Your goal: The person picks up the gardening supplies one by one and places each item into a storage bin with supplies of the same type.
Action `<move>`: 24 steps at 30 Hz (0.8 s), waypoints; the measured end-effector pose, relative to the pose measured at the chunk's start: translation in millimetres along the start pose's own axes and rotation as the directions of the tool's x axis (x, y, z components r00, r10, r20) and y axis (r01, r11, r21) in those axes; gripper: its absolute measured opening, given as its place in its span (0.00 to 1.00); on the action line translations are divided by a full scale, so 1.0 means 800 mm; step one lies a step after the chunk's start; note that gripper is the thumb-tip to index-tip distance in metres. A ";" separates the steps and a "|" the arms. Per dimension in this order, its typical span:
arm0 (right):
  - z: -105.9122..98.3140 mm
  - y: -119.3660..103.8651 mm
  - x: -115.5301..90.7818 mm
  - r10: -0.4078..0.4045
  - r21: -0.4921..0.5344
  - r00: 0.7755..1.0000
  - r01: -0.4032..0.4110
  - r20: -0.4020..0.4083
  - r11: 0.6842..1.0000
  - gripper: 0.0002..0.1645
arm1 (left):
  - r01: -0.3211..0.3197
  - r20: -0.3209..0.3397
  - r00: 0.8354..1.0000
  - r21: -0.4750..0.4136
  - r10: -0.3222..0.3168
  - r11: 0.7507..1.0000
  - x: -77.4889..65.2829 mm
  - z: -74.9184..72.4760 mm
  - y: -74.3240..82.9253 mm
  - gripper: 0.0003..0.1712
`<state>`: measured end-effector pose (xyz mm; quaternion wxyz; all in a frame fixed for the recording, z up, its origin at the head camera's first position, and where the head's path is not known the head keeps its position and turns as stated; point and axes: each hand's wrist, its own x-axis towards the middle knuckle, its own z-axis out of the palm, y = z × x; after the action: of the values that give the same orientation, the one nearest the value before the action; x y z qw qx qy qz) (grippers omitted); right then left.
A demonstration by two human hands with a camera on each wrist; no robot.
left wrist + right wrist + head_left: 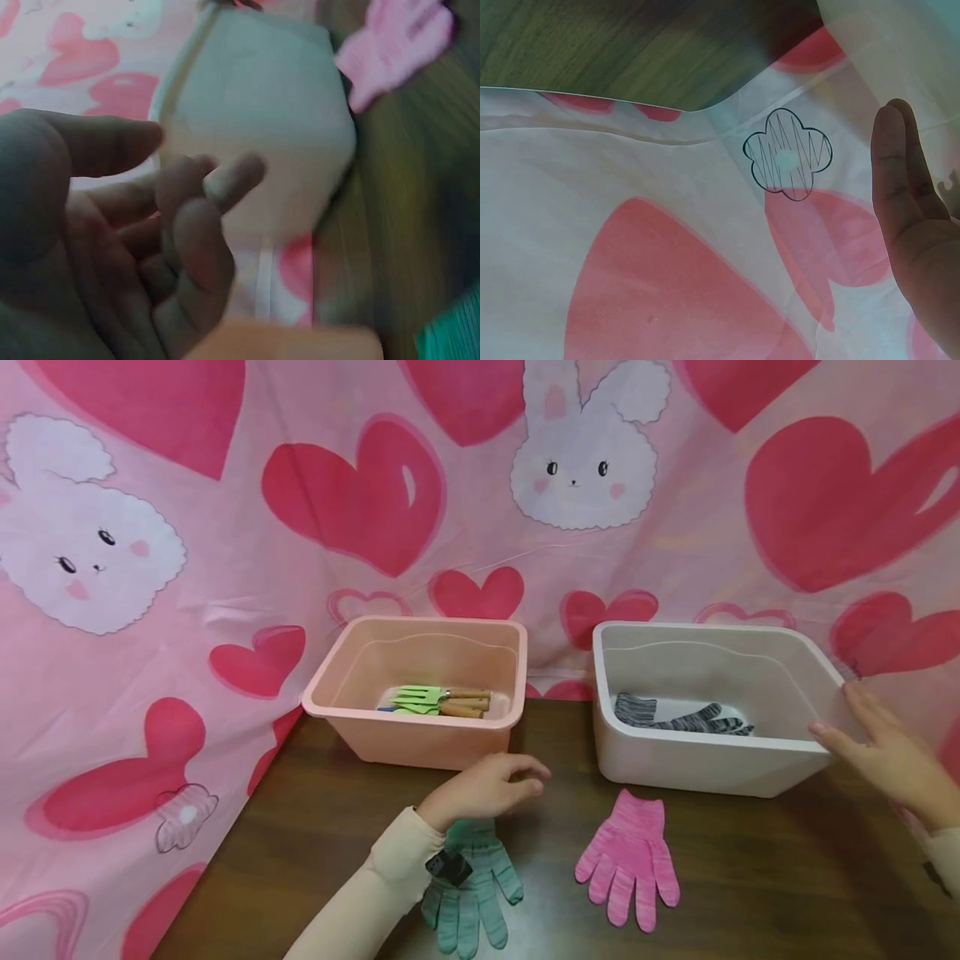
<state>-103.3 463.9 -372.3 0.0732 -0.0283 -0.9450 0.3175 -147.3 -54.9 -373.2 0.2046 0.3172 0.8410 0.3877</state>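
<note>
My left hand point(487, 787) hovers over the cuff of a green knit glove point(472, 893), holding nothing, its fingers loosely bent. In the left wrist view the fingers point(199, 247) are blurred. My right hand point(896, 760) is at the right end of a white plastic bin point(705, 760). Its thumb overlaps the front right rim and its straight fingers point(892, 165) lie along the bin's side. Inside that bin are dark grey mottled knit gloves point(690, 718). A pink knit glove point(633, 856) lies flat in front of it, fingers toward me.
To the left stands a peach plastic bin point(420, 743) holding several small garden tools point(442, 700) with green heads and wooden handles. A pink curtain point(465, 510) with hearts and rabbits hangs behind and left of the brown wooden table point(315, 827).
</note>
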 end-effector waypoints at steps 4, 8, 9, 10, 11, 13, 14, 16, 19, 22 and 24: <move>0.000 0.000 0.002 -0.004 -0.003 1.000 0.004 0.004 1.000 0.55 | 0.077 -0.023 0.997 0.085 -0.075 0.993 -0.029 0.001 -0.027 0.08; 0.000 0.000 0.002 -0.018 0.002 1.000 0.018 0.000 1.000 0.55 | 0.172 -0.065 0.984 0.130 -0.164 0.977 -0.056 0.004 -0.054 0.13; 0.000 -0.001 0.002 -0.023 0.001 1.000 0.023 -0.002 1.000 0.55 | 0.198 -0.088 0.979 0.153 -0.186 0.968 -0.062 0.004 -0.059 0.14; 0.000 -0.001 0.002 -0.025 0.006 1.000 0.025 -0.005 1.000 0.54 | 0.232 -0.113 0.970 0.179 -0.214 0.956 -0.067 0.006 -0.065 0.16; 0.000 -0.001 0.002 -0.028 0.008 1.000 0.028 -0.008 1.000 0.54 | 0.272 -0.140 0.959 0.212 -0.246 0.939 -0.072 0.007 -0.069 0.18; 0.000 -0.001 0.003 -0.030 0.019 1.000 0.030 -0.006 0.999 0.54 | 0.354 -0.194 0.931 0.285 -0.308 0.891 -0.080 0.012 -0.077 0.22; -0.001 -0.001 0.003 -0.031 0.025 1.000 0.031 -0.006 0.999 0.54 | 0.393 -0.222 0.916 0.321 -0.335 0.862 -0.083 0.014 -0.079 0.23; -0.001 -0.001 0.003 -0.041 0.025 0.999 0.041 -0.009 0.999 0.53 | 0.463 -0.264 0.884 0.382 -0.386 0.800 -0.086 0.018 -0.082 0.26; -0.001 -0.001 0.002 -0.060 0.018 0.998 0.060 -0.013 0.998 0.53 | 0.508 -0.301 0.860 0.442 -0.411 0.739 -0.085 0.024 -0.081 0.28; -0.001 -0.001 0.001 -0.083 0.009 0.996 0.083 -0.020 0.996 0.52 | 0.491 -0.296 0.870 0.468 -0.393 0.735 -0.080 0.030 -0.078 0.28; -0.001 -0.001 0.000 -0.090 0.010 0.996 0.090 -0.020 0.996 0.52 | 0.455 -0.281 0.890 0.479 -0.360 0.750 -0.075 0.033 -0.076 0.27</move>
<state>-103.5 463.7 -371.1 0.0967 0.0116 -0.9428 0.3189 -111.5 -112.5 -431.2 0.1153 0.1349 0.9779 0.1102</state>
